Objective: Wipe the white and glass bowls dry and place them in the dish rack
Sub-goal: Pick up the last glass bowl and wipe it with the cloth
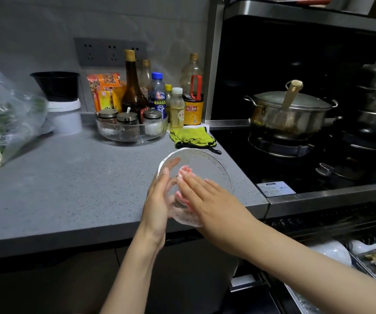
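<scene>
Glass bowl (205, 164) tilted above the surface (69, 189) edge, rim gripped by left hand (157, 200), fingers blurred through glass. Right hand (207, 198) flat inside, pressing a mostly hidden pink cloth (183, 171). Just beyond, green mitt (191, 137); pot (289, 116) on stove (273, 171).

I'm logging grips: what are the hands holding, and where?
The left hand grips the glass bowl by its outer side wall; the right hand presses a pink cloth against the bowl's inside.

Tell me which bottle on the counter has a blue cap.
The short blue-labelled bottle right of the tall brown bottle; other caps are gold, yellow or white.
</scene>
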Demonstrator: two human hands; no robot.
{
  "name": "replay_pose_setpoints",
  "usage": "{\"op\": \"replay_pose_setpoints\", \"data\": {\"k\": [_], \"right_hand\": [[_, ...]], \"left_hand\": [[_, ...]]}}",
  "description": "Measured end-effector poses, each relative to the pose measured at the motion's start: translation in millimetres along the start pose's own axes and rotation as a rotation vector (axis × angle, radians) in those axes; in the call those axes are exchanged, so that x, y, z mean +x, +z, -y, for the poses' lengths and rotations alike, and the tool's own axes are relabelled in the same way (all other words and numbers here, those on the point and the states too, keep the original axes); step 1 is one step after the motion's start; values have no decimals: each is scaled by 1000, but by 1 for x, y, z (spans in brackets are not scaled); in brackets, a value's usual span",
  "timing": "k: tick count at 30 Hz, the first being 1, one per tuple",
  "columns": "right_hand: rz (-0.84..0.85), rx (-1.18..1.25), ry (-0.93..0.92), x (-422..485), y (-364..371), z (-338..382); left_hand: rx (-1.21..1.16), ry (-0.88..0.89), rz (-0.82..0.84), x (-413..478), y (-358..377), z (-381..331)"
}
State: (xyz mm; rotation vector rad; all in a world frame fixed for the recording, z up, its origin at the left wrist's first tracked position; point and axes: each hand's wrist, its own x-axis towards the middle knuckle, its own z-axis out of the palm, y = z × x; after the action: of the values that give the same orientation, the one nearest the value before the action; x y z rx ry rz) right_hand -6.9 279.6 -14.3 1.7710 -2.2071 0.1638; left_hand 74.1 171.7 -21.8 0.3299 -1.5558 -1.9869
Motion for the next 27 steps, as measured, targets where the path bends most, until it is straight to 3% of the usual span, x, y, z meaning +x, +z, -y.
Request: {"op": "replay_pose_setpoints", "data": {"k": [2,5,7,11,15,18,22,27], "right_hand": [[-72,-36,42,4,-4,5],[-24,43,-8,3,-9,1],[-130,346,10,3,-17,0],[-256,1247,280,9,-36,-5],[-292,1697,334,19,-50,-7],[-292,1801,401,26,-48,-8],[-246,1673,484,27,-46,-13],[-61,1655,589,28,-37,-26]], "left_hand": [[20,21,12,1,-2,-2],[62,6,18,4,-10,-7],[126,-21,50,6,-15,-9],[183,26,20,13,-16,-11],[-53,-50,-21,19,-8,-10],[-254,-48,-47,25,-6,-14],[-455,-74,-160,35,-11,-16],[-479,-32,-355,38,-14,-16]]}}
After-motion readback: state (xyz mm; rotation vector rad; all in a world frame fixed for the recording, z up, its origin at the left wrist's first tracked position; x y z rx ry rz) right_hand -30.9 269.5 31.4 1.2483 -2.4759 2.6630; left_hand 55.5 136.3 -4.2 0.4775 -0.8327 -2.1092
